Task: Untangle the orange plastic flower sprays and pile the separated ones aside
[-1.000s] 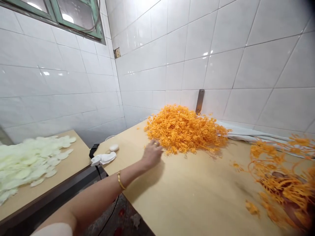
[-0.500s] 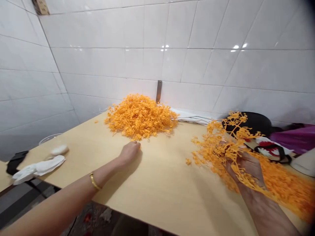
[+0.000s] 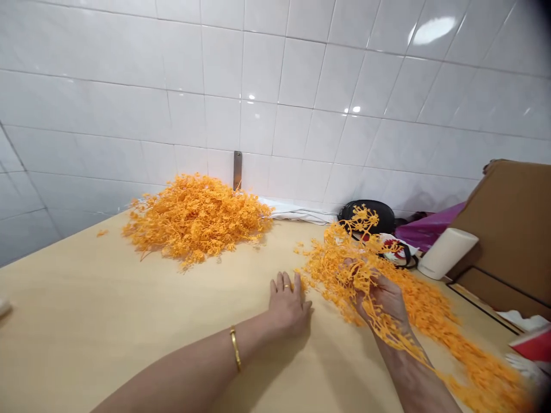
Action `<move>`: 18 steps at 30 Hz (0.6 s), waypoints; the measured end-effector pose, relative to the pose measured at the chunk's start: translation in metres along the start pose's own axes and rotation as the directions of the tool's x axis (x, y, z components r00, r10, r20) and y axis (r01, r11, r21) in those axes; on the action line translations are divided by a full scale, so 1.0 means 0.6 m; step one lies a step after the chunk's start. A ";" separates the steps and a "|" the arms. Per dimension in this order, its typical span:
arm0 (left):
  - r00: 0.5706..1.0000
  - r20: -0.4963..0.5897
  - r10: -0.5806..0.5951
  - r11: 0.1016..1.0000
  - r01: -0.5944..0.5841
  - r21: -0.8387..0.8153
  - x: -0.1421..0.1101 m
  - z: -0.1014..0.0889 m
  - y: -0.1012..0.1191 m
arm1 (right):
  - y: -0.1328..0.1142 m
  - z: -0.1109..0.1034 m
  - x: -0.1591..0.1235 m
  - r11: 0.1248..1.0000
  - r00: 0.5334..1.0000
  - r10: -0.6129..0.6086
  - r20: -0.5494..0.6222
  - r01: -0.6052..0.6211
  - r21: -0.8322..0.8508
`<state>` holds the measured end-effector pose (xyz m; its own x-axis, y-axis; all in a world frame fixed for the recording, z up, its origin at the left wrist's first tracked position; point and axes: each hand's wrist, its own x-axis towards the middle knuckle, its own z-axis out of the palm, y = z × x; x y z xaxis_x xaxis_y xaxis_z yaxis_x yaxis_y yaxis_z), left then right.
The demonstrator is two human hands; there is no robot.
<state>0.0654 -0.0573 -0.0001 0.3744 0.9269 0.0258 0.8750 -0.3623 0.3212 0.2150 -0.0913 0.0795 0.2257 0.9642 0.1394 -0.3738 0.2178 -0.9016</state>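
Observation:
My right hand is closed around a bunch of orange plastic sprigs that trail over my wrist and along the table to the right. My left hand lies flat on the wooden table with fingers stretched out, its fingertips touching the edge of the loose orange sprigs. A gold bangle sits on the left wrist. A big heap of the same orange sprigs lies at the back left against the tiled wall.
Behind the sprigs sit a black bag, a purple cloth, a white cylinder and a brown cardboard box. A white cloth lies along the wall. A metal bracket is fixed to the tiles.
The view has swung right. My left hand has come away from the big heap and now rests flat next to the sprigs in my right hand.

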 end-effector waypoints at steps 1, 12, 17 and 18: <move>1.000 -0.005 0.006 1.000 -0.006 -0.005 0.017 0.009 0.007 | 0.004 -0.001 0.001 1.000 1.000 0.010 0.013 -0.010 0.016; 0.984 -0.041 0.174 0.979 -0.177 -0.105 0.095 -0.024 0.033 | -0.005 -0.019 0.014 0.972 0.962 0.217 -0.164 -0.198 0.127; 0.958 -0.246 0.147 0.989 -0.148 0.013 -0.027 -0.081 -0.094 | 0.000 -0.018 0.011 0.953 0.933 0.270 -0.239 -0.224 0.204; 0.955 -0.267 0.130 0.991 -0.123 0.044 -0.051 -0.087 -0.117 | 0.005 -0.020 0.012 0.974 0.960 0.199 -0.195 -0.172 0.148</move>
<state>-0.0231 -0.0551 0.0258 0.3894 0.8638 0.3196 0.8348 -0.4777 0.2739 0.2265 -0.0855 0.0727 0.3180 0.9398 -0.1256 -0.5358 0.0688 -0.8415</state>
